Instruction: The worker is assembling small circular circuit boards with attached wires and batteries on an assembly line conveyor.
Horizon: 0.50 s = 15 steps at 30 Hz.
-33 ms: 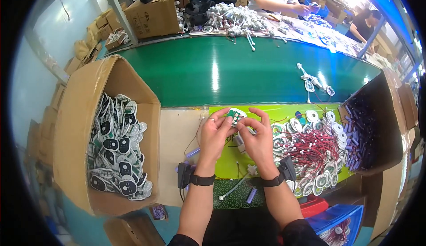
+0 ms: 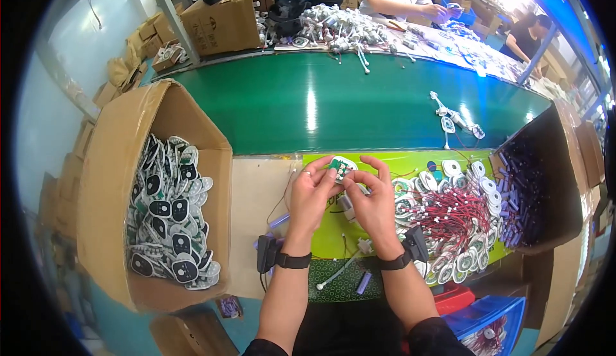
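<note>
The left hand (image 2: 310, 192) holds a small rounded plate (image 2: 341, 169) by its left side, thumb against the near edge and fingers bent in close. The right hand (image 2: 374, 202) pinches the plate's lower right edge with its fingertips, one finger stretched out beyond it. The plate sits between the two hands, raised above the yellow-green mat (image 2: 321, 228). Its upward face is a green circuit board with several pale, blocky parts near the middle, framed by a smooth white rim with rounded corners; the fingers cover part of the lower edge.

Just below the hands is a white fitting (image 2: 347, 207), partly hidden by the right hand. Nearer the body, a purple cylinder (image 2: 364, 283) lies at a slant beside a white stalk (image 2: 340, 272). To the right spreads a heap of red wires (image 2: 452, 210) among white rings (image 2: 463, 261). To the left, a cardboard box (image 2: 115, 195) holds many white plates with black faces (image 2: 183, 244).
</note>
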Available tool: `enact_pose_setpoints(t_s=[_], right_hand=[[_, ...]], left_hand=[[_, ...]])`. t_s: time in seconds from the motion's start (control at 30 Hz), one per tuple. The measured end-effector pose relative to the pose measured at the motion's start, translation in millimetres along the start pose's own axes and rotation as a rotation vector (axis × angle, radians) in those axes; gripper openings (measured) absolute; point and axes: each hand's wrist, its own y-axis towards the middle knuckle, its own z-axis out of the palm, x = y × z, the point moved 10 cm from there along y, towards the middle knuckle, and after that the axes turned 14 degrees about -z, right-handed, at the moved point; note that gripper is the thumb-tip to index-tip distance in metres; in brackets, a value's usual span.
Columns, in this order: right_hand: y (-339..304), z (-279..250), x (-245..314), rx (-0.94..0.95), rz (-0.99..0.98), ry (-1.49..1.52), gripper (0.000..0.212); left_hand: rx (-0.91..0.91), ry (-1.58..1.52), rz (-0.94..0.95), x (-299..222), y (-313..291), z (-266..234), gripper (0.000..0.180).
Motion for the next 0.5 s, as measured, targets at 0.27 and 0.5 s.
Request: enact_pose_setpoints(t_s=[0.27,0.5], right_hand=[[-0.4,-1.1,1.7,-0.022,-0.016,0.006,0.012],[0.7,-1.8,6.0,-0.019,-0.040,-0.016,0.011]], left_hand=[[0.000,0.008,0.036,-3.8,-3.6,3.1,0.035],[0.020,-0.020,0.036,-3.7,-3.9,2.6,0.034]])
